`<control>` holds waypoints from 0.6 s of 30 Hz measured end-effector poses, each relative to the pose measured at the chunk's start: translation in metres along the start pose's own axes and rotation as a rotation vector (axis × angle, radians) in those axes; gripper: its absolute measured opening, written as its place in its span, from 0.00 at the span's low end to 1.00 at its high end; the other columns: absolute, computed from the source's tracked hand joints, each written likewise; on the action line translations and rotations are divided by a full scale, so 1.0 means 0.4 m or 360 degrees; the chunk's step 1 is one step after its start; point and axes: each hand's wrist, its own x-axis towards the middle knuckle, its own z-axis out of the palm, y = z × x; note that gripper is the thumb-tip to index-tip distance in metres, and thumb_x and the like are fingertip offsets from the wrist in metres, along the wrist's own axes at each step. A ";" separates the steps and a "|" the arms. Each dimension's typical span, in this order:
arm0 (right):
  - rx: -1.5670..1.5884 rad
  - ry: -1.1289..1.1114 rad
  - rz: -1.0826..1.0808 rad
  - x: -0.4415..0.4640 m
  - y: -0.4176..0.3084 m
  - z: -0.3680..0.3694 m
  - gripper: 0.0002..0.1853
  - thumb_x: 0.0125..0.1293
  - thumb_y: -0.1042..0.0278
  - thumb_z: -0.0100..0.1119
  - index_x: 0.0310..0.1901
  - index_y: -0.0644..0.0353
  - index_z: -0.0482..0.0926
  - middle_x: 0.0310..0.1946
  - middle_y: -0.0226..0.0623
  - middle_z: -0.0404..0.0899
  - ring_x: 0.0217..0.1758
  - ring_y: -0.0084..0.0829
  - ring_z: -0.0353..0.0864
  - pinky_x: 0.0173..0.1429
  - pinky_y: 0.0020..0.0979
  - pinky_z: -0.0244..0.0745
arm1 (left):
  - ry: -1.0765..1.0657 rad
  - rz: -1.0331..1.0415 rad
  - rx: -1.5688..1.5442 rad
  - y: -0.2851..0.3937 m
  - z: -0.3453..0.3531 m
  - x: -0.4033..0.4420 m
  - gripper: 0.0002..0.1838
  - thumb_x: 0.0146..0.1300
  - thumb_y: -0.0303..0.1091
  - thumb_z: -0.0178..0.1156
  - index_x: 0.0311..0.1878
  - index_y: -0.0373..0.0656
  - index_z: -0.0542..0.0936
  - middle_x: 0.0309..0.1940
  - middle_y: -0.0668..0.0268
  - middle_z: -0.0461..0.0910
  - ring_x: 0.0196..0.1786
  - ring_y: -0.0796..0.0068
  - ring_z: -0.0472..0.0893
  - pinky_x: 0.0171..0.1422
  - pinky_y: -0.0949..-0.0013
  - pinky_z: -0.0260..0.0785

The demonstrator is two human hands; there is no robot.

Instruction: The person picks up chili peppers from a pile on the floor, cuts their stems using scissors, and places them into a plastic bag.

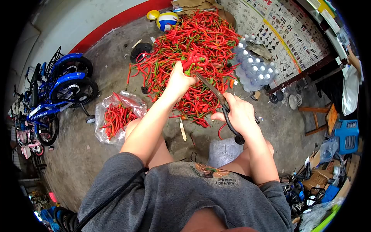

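My left hand is closed around a few red chili peppers, their green stems pointing toward the scissors. In my right hand is a pair of scissors with black handles, its blades reaching up and left to the stems beside my left fingers. Whether the blades touch a stem I cannot tell. Beneath both hands spreads a large heap of red chili peppers with some green ones mixed in. A clear plastic bag holding more red chilies lies on the floor left of my left forearm.
Bottles in plastic wrap stand right of the heap. A volleyball and a yellow bowl are behind it. Blue bicycles stand at left. At right are a blue plastic stool, a wooden stool and cluttered boxes.
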 end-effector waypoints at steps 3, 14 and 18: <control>0.0026 -0.0123 0.0088 0.002 -0.011 -0.010 0.38 0.41 0.36 0.64 0.47 0.60 0.71 0.32 0.46 0.78 0.36 0.48 0.78 0.37 0.42 0.72 | 0.0061 0.0070 0.0129 -0.020 -0.005 0.010 0.25 0.42 0.20 0.65 0.46 0.38 0.68 0.37 0.62 0.74 0.40 0.73 0.75 0.47 0.69 0.67; -0.0028 -0.0005 -0.0055 0.000 -0.011 0.005 0.35 0.44 0.32 0.61 0.38 0.60 0.72 0.26 0.45 0.77 0.30 0.46 0.80 0.31 0.41 0.74 | 0.0215 0.0207 0.0538 0.026 0.016 -0.023 0.23 0.44 0.21 0.65 0.45 0.38 0.68 0.35 0.63 0.75 0.36 0.77 0.73 0.42 0.72 0.66; -0.0095 -0.0096 0.0012 0.001 -0.026 -0.002 0.32 0.47 0.33 0.59 0.35 0.61 0.72 0.23 0.44 0.78 0.27 0.46 0.80 0.30 0.41 0.74 | 0.0202 0.0102 0.0542 0.034 0.015 -0.023 0.23 0.44 0.21 0.64 0.45 0.38 0.69 0.35 0.63 0.74 0.37 0.76 0.72 0.41 0.72 0.66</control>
